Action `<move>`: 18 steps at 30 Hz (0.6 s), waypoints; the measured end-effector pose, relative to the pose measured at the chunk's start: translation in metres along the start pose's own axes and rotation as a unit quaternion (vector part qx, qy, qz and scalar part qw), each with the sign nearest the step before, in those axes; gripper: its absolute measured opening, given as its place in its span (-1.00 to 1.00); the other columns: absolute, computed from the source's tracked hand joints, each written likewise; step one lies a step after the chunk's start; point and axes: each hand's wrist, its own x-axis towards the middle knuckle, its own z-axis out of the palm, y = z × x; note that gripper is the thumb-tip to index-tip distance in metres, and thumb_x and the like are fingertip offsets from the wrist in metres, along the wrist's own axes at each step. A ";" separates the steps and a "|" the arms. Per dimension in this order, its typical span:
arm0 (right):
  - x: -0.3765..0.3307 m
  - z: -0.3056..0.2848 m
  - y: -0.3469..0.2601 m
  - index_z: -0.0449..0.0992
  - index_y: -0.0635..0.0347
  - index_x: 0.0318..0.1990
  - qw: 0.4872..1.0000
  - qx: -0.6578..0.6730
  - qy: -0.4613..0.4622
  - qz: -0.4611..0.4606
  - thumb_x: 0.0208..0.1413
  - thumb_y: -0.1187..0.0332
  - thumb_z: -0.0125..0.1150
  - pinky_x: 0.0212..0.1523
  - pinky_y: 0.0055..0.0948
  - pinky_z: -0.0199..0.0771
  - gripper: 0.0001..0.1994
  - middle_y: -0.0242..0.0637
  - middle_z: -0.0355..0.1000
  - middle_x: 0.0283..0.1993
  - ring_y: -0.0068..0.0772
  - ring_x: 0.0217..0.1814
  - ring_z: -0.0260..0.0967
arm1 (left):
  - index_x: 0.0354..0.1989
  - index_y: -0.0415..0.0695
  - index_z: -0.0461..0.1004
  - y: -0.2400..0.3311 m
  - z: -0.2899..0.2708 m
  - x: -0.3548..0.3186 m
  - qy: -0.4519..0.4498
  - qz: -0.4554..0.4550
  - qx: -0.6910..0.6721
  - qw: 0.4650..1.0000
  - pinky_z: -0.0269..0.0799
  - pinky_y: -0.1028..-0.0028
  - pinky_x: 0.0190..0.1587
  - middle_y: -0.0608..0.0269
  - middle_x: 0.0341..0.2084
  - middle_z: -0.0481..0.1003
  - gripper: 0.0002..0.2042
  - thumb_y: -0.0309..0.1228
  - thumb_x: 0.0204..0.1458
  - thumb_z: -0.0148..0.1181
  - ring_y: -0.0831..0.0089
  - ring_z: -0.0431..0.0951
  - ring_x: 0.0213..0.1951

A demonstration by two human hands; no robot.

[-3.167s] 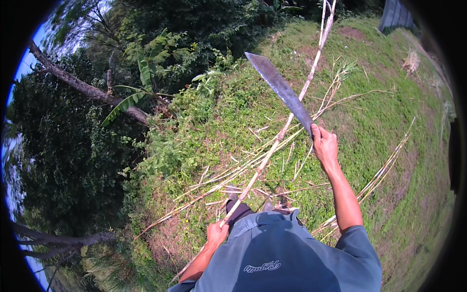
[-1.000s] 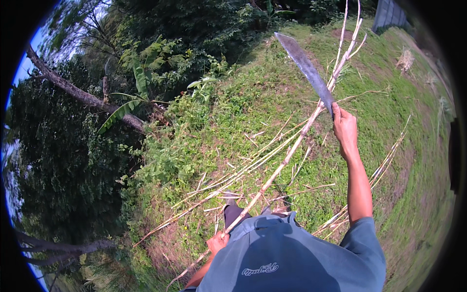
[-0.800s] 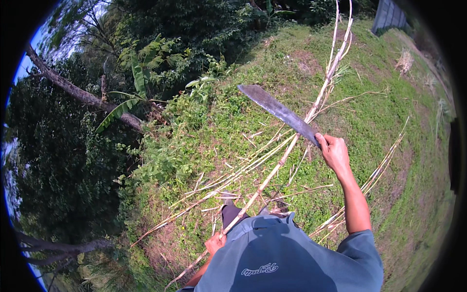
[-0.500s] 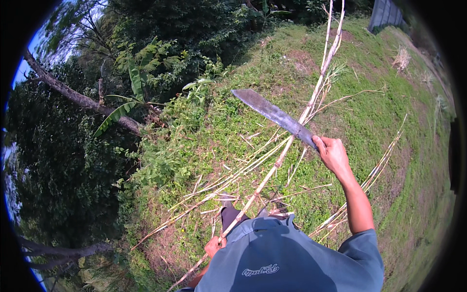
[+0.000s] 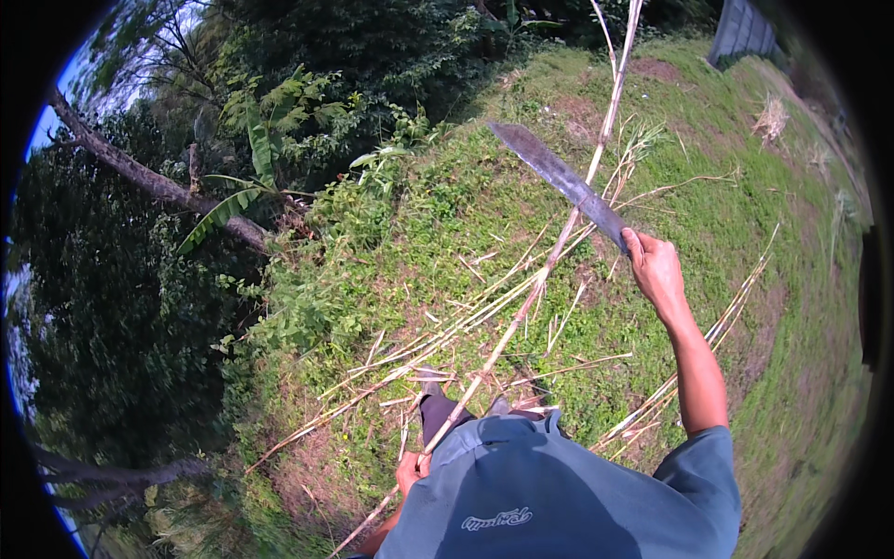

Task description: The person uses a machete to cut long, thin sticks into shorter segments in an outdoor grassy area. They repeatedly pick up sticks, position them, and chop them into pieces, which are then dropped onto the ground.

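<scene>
Two hands busy: right hand [image 5: 656, 268] clenched on machete [image 5: 559, 177] handle, right of centre; left hand [image 5: 410, 470] grips the long cane stalk [image 5: 521, 312] low, bottom centre by my shirt. Vs 0.5 s ago blade has barely shifted, still up and pointing upper left, crossing over the stalk w/o clear contact; looks like I'm between strokes. Blade flat, dull grey metal, broad tip. Stalk pale, dry, thin, runs diagonally to top edge. More cut stalks [image 5: 708, 345] lie on the short rough grass [image 5: 466, 196].

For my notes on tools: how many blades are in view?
1. The long machete is in the right hand, raised over the cane stalk held by the left hand. Others may lie hidden in grass.
</scene>
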 end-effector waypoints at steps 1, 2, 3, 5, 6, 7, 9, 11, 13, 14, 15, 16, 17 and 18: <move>0.001 0.000 -0.001 0.55 0.27 -0.44 0.999 0.031 -0.019 0.018 0.22 -0.08 -0.06 -0.49 -0.06 0.30 -0.46 0.08 0.34 -0.66 0.07 -0.60 0.32 | -0.39 -0.19 0.50 -0.014 0.004 -0.008 0.032 0.014 0.013 0.999 0.26 0.37 -0.50 0.14 -0.61 0.33 -0.87 -0.41 -0.04 0.25 0.30 0.37 -0.57; 0.001 -0.002 -0.001 0.54 0.29 -0.45 0.997 0.062 -0.038 0.036 0.23 -0.08 -0.05 -0.51 -0.08 0.27 -0.46 0.06 0.31 -0.68 0.02 -0.64 0.28 | -0.41 -0.19 0.50 -0.029 0.009 -0.013 0.064 0.029 0.025 0.997 0.24 0.39 -0.52 0.15 -0.62 0.34 -0.89 -0.44 -0.07 0.27 0.33 0.37 -0.59; 0.000 -0.005 0.000 0.53 0.30 -0.46 0.993 0.091 -0.056 0.055 0.23 -0.07 -0.04 -0.53 -0.11 0.24 -0.46 0.05 0.29 -0.70 -0.03 -0.68 0.24 | -0.40 -0.18 0.50 -0.033 0.013 -0.013 0.071 0.040 0.031 0.996 0.25 0.39 -0.52 0.14 -0.62 0.34 -0.89 -0.45 -0.08 0.27 0.32 0.38 -0.59; 0.006 -0.011 -0.002 0.51 0.34 -0.49 0.993 0.109 -0.017 0.051 0.24 -0.05 -0.03 -0.57 -0.16 0.17 -0.45 0.00 0.23 -0.74 -0.18 -0.72 0.13 | -0.37 -0.18 0.50 -0.041 0.019 -0.016 0.085 0.062 0.043 0.994 0.28 0.39 -0.51 0.13 -0.61 0.36 -0.87 -0.46 -0.10 0.27 0.30 0.40 -0.58; 0.009 -0.017 -0.006 0.52 0.34 -0.48 0.993 0.107 -0.006 0.046 0.24 -0.04 -0.04 -0.57 -0.16 0.18 -0.45 0.00 0.23 -0.74 -0.17 -0.73 0.14 | -0.34 -0.16 0.52 -0.038 0.019 -0.015 0.077 0.043 0.050 0.995 0.31 0.42 -0.48 0.14 -0.60 0.37 -0.87 -0.50 -0.11 0.24 0.32 0.42 -0.56; 0.010 -0.020 -0.010 0.52 0.34 -0.48 0.994 0.104 0.005 0.041 0.24 -0.04 -0.04 -0.57 -0.16 0.18 -0.45 0.00 0.23 -0.74 -0.17 -0.73 0.14 | -0.33 -0.17 0.51 -0.036 0.019 -0.015 0.080 0.037 0.033 0.996 0.30 0.40 -0.47 0.13 -0.58 0.36 -0.86 -0.51 -0.11 0.17 0.31 0.41 -0.55; 0.001 -0.015 -0.010 0.54 0.31 -0.47 0.996 0.067 -0.045 -0.022 0.24 -0.04 -0.04 -0.55 -0.13 0.23 -0.47 0.03 0.27 -0.72 -0.06 -0.71 0.22 | -0.32 -0.19 0.51 -0.030 0.020 -0.013 0.093 0.020 0.006 0.995 0.29 0.37 -0.46 0.13 -0.56 0.35 -0.84 -0.54 -0.12 0.08 0.30 0.39 -0.53; -0.005 -0.013 -0.016 0.56 0.26 -0.46 0.996 0.037 -0.068 -0.043 0.23 -0.04 -0.04 -0.51 -0.11 0.30 -0.48 0.05 0.30 -0.70 0.02 -0.66 0.31 | -0.33 -0.21 0.51 -0.022 0.024 -0.009 0.120 0.000 -0.011 0.993 0.28 0.38 -0.45 0.14 -0.57 0.34 -0.82 -0.56 -0.13 0.04 0.32 0.38 -0.52; -0.001 -0.013 -0.023 0.57 0.23 -0.45 0.997 0.033 -0.065 -0.009 0.22 -0.05 -0.03 -0.47 -0.09 0.34 -0.50 0.07 0.33 -0.68 0.07 -0.61 0.34 | -0.33 -0.22 0.51 -0.017 0.021 -0.010 0.125 -0.011 -0.012 0.992 0.27 0.38 -0.44 0.15 -0.58 0.34 -0.82 -0.59 -0.14 0.05 0.35 0.37 -0.52; 0.000 -0.013 -0.026 0.58 0.22 -0.44 0.997 0.030 -0.064 0.008 0.21 -0.06 -0.02 -0.46 -0.08 0.36 -0.50 0.08 0.34 -0.67 0.09 -0.59 0.36 | -0.33 -0.22 0.51 -0.015 0.020 -0.009 0.115 -0.008 -0.011 0.993 0.27 0.38 -0.43 0.16 -0.58 0.33 -0.82 -0.60 -0.14 0.06 0.36 0.37 -0.51; -0.003 -0.010 -0.029 0.58 0.21 -0.44 0.997 0.043 -0.068 0.007 0.21 -0.06 -0.02 -0.45 -0.07 0.37 -0.50 0.08 0.34 -0.66 0.10 -0.58 0.36 | -0.32 -0.22 0.52 -0.014 0.021 -0.006 0.117 -0.005 -0.014 0.993 0.27 0.38 -0.43 0.16 -0.58 0.32 -0.81 -0.60 -0.14 0.06 0.34 0.37 -0.51; -0.008 -0.003 -0.030 0.58 0.21 -0.44 0.996 0.056 -0.072 0.007 0.20 -0.07 -0.01 -0.44 -0.06 0.37 -0.50 0.08 0.35 -0.66 0.12 -0.57 0.37 | -0.31 -0.21 0.52 -0.015 0.021 -0.006 0.116 -0.003 -0.015 0.993 0.26 0.38 -0.43 0.16 -0.58 0.32 -0.81 -0.60 -0.13 0.06 0.32 0.36 -0.51; -0.010 0.005 -0.030 0.57 0.20 -0.45 0.995 0.068 -0.073 0.003 0.20 -0.07 -0.01 -0.43 -0.05 0.38 -0.50 0.08 0.36 -0.65 0.13 -0.57 0.37 | -0.31 -0.21 0.52 -0.015 0.021 -0.005 0.115 0.000 -0.017 0.993 0.26 0.38 -0.43 0.16 -0.59 0.31 -0.81 -0.59 -0.13 0.06 0.31 0.36 -0.51; -0.022 0.015 -0.032 0.57 0.19 -0.44 0.994 0.018 -0.099 -0.045 0.19 -0.07 0.00 -0.40 -0.03 0.39 -0.51 0.08 0.36 -0.65 0.13 -0.56 0.38 | -0.31 -0.20 0.53 -0.031 0.027 -0.010 0.127 -0.005 -0.014 0.992 0.25 0.38 -0.44 0.16 -0.59 0.31 -0.80 -0.59 -0.13 0.05 0.29 0.36 -0.51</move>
